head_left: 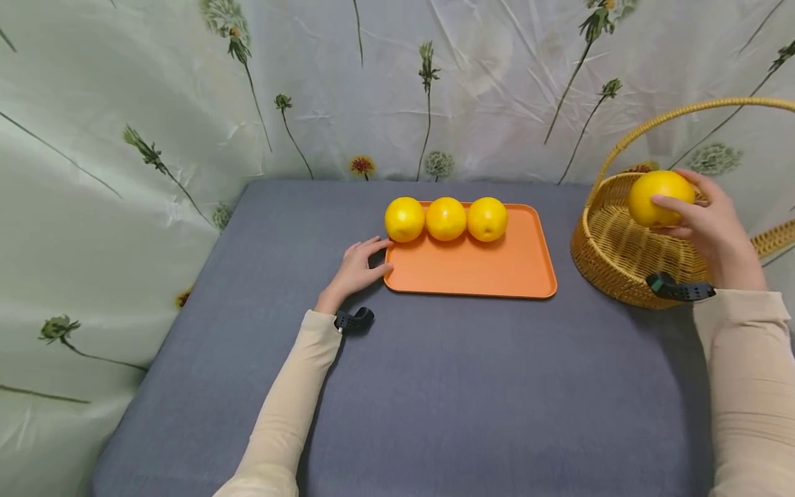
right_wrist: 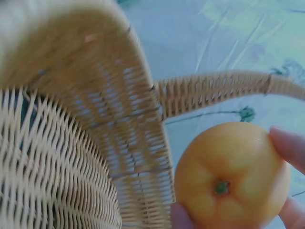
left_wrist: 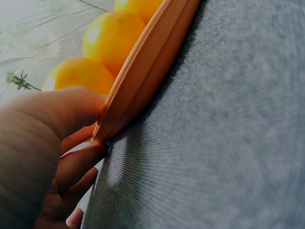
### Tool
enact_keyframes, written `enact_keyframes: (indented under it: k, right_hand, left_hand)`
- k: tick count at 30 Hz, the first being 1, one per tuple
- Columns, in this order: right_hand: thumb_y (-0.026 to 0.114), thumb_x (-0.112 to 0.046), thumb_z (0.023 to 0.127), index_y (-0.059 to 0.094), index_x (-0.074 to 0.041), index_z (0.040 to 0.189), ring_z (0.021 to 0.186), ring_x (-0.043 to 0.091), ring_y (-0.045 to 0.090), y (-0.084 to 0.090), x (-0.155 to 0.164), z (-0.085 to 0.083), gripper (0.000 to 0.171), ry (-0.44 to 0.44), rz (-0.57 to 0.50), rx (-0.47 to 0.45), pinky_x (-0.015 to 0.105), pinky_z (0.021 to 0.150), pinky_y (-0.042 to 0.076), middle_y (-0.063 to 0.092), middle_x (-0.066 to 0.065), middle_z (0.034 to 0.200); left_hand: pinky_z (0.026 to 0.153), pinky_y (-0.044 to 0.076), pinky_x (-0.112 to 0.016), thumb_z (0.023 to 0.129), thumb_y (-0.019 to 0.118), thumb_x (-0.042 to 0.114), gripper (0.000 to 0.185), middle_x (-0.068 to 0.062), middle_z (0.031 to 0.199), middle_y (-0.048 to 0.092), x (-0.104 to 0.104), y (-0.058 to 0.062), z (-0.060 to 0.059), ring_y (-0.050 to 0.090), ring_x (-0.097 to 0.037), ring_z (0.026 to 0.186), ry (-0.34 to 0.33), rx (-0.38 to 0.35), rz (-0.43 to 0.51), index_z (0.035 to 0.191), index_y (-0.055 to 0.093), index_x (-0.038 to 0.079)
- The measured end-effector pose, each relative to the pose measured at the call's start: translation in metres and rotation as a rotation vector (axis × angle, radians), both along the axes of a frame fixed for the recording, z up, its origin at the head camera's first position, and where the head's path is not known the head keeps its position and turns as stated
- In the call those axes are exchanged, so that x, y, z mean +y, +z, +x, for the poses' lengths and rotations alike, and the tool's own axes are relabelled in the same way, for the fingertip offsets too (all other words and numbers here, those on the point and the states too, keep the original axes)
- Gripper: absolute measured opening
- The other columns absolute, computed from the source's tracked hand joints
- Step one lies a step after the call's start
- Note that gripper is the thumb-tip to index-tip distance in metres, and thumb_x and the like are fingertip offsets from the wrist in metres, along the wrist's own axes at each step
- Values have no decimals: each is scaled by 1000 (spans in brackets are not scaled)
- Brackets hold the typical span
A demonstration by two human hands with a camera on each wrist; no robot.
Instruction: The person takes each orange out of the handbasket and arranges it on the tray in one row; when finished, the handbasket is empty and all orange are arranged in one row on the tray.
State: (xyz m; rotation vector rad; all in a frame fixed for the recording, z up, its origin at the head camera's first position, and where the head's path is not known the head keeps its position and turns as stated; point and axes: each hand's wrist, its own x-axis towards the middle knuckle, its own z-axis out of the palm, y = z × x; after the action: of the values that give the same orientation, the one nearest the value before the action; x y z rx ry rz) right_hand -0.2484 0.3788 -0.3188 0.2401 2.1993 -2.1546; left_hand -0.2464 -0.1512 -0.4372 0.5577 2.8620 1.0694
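Observation:
My right hand [head_left: 714, 214] grips an orange [head_left: 660, 197] over the wicker basket [head_left: 599, 266]. In the right wrist view, the stem end of this orange [right_wrist: 228, 181] faces the camera, with fingertips [right_wrist: 289, 148] around it and the basket's woven wall beside it. My left hand [head_left: 357, 269] touches the left edge of an orange tray [head_left: 472, 273], thumb and forefinger apart along the rim. Three more oranges [head_left: 446, 219] stand in a row along the tray's back edge. The left wrist view shows the thumb [left_wrist: 78, 107] against the tray rim [left_wrist: 138, 67].
A tall arched handle [head_left: 677, 114] rises over the basket at the table's right. Grey-blue cloth [head_left: 472, 386] covers the table. Behind and to the left hangs a pale curtain [head_left: 348, 90] printed with dandelions. Both wrists wear dark bands [head_left: 354, 321].

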Motion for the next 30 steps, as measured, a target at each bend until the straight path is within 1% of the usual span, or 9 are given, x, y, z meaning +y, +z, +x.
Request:
enact_keyframes:
  k: [4,7,11,15,19,23,26,30]
  right_hand:
    - [60,-6,88,33,-31,144,76,5,63,2,-5,11,67,-26,-140,53,26,56,57,33,-10,118]
    - [57,-3,89,36,-31,142,75,7,63,4,-11,16,64,-27,-212,86,26,57,57,33,-6,120]
    - [56,-1,88,38,-30,141,79,8,63,6,-20,22,63,-30,-252,127,26,57,57,33,-3,121]
    - [56,3,88,39,-27,140,83,8,62,7,-29,29,62,-48,-291,181,28,56,57,33,1,121]
    - [57,2,87,40,-24,139,80,11,63,7,-38,31,60,-35,-319,217,28,55,57,34,4,121]
    - [59,0,87,39,-24,139,83,12,63,8,-47,31,61,-13,-328,211,28,57,57,34,4,121]
    - [60,-1,87,38,-24,140,86,11,61,8,-54,31,61,-6,-314,201,28,57,57,34,4,121]
    - [61,-3,87,37,-25,141,89,11,57,9,-63,30,62,8,-267,197,26,58,57,34,3,119]
  left_hand:
    - [117,14,-53,88,63,26,52,-13,142,49,0,0,0,34,-29,141,1,-2,0,135,51,8]
    - [117,14,-53,88,62,26,51,-12,142,49,0,-1,0,34,-29,141,9,3,2,135,51,9]
    - [116,15,-53,88,62,26,51,-11,142,50,1,0,0,34,-29,140,13,16,0,134,52,9]
    - [116,15,-53,88,62,26,51,-12,142,49,2,1,0,34,-29,140,6,11,-6,135,51,9]
    - [117,15,-52,88,62,25,51,-12,142,49,3,2,0,34,-29,141,8,-1,-4,135,51,9]
    - [117,15,-52,88,62,25,51,-12,142,49,2,2,0,34,-29,141,10,2,-2,135,51,8]
    - [116,15,-53,88,62,24,51,-12,142,50,3,2,0,34,-29,141,8,4,2,135,51,8]
    - [116,14,-53,88,62,25,51,-12,142,50,3,2,0,34,-29,141,8,1,1,135,51,8]
